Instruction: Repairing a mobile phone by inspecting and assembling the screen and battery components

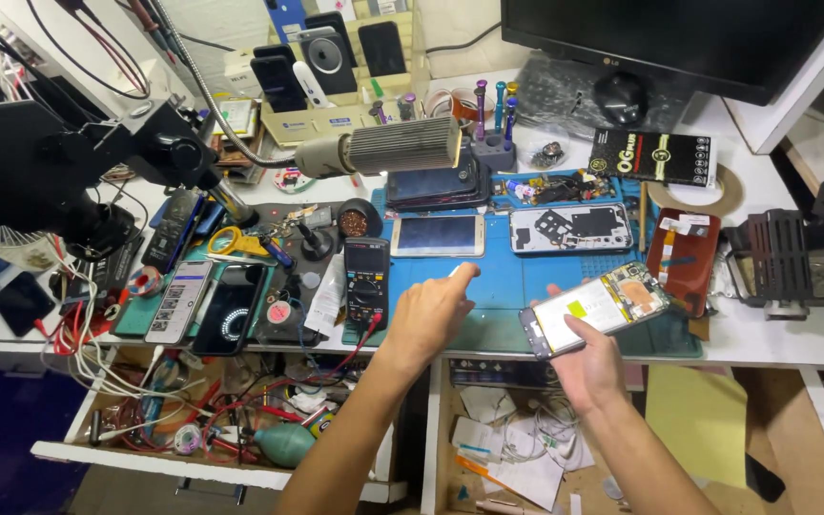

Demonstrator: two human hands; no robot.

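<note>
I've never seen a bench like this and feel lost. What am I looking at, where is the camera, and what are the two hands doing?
There is no machine at work: a person works with bare hands, and the one picture comes from a camera worn on their head, looking down at a cluttered repair bench.

The right hand holds an opened smartphone, back cover off, its insides showing. The left hand reaches out over the blue work mat, index finger extended, holding nothing that I can see.

On the bench lie a black multimeter, a white phone, another opened phone, and a stand of screwdrivers. A microscope arm stands on the left. Two open drawers below hold cables and papers.
</note>
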